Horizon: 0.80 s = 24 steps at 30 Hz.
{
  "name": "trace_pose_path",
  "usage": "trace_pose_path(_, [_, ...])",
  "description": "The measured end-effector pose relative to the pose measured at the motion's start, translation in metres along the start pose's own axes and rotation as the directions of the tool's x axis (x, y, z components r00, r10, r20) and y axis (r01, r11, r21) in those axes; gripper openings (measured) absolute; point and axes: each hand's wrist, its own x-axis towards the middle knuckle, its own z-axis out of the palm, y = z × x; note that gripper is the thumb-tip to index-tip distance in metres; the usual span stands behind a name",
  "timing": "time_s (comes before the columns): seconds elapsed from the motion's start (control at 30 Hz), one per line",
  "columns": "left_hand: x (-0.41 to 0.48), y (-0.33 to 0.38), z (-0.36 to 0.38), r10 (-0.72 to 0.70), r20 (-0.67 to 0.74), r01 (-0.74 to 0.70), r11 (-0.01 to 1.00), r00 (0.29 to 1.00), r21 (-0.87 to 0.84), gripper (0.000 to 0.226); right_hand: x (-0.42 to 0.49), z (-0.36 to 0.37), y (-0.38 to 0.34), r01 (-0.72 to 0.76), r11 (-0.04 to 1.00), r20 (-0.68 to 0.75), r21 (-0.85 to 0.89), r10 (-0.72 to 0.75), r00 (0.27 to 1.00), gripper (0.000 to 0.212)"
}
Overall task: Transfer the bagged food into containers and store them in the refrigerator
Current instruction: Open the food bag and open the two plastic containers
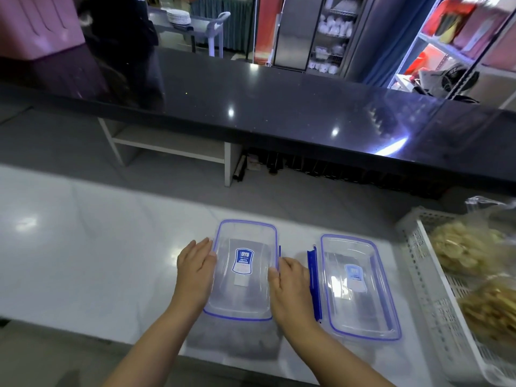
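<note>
Two clear plastic containers with blue seal rims are on the white counter (83, 247). The left container (243, 291), with a blue label, is held a little above the counter and casts a dark shadow below it. My left hand (195, 275) holds its left side, thumb on the rim. My right hand (290, 289) grips its right edge. The right container (360, 286) sits on the counter with a blue clip flap (314, 280) open on its left side. Two clear bags of yellowish food (463, 247) (494, 311) lie in a white basket (418, 247).
A raised black glossy counter (251, 107) runs across just behind the white one. Shelves with red packages (460, 29) and a steel cabinet with white dishes (332, 32) stand beyond it. The basket fills the counter's right end.
</note>
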Motion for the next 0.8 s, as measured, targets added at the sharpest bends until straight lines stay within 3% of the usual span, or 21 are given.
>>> trace_pose_path(0.07, [0.0,0.001,-0.001,-0.03,0.004,0.03,0.997,1.0,-0.066,0.036,-0.001,-0.003,-0.005,0.046,0.999,-0.039,0.028,-0.045,0.998,0.024])
trace_pose_path(0.17, [0.002,0.026,-0.01,0.049,-0.051,-0.056,0.987,0.997,-0.149,0.029,0.007,-0.014,-0.021,0.106,0.979,-0.07,0.174,-0.095,0.993,0.022])
trace_pose_path(0.3, [0.018,0.053,-0.019,0.102,-0.085,-0.118,0.968,0.991,-0.219,0.042,0.036,-0.036,-0.05,-0.148,0.76,0.091,0.633,0.117,0.989,0.023])
trace_pose_path(0.37, [0.029,0.053,-0.02,0.11,-0.086,-0.127,0.965,0.99,-0.227,0.041,0.052,-0.048,-0.062,-0.158,0.729,0.114,0.666,0.109,0.987,0.018])
trace_pose_path(0.43, [0.04,0.045,-0.019,0.11,-0.081,-0.118,0.987,0.991,-0.107,0.04,0.067,-0.058,-0.074,-0.077,0.714,0.058,0.696,0.05,0.997,0.013])
trace_pose_path(0.6, [0.046,0.01,-0.01,0.093,0.11,-0.123,0.943,0.99,0.308,0.052,0.099,-0.072,-0.097,0.247,0.837,-0.107,0.488,-0.224,0.969,0.018])
trace_pose_path(0.7, [0.047,0.0,-0.009,0.111,0.134,-0.147,0.943,0.985,0.3,0.049,0.111,-0.059,-0.099,0.424,0.898,-0.116,0.118,-0.411,0.904,0.017])
trace_pose_path(0.8, [0.045,-0.004,-0.012,0.121,0.106,-0.145,0.957,0.987,0.252,0.047,0.123,-0.036,-0.089,0.53,0.828,-0.001,-0.18,-0.539,0.842,0.009])
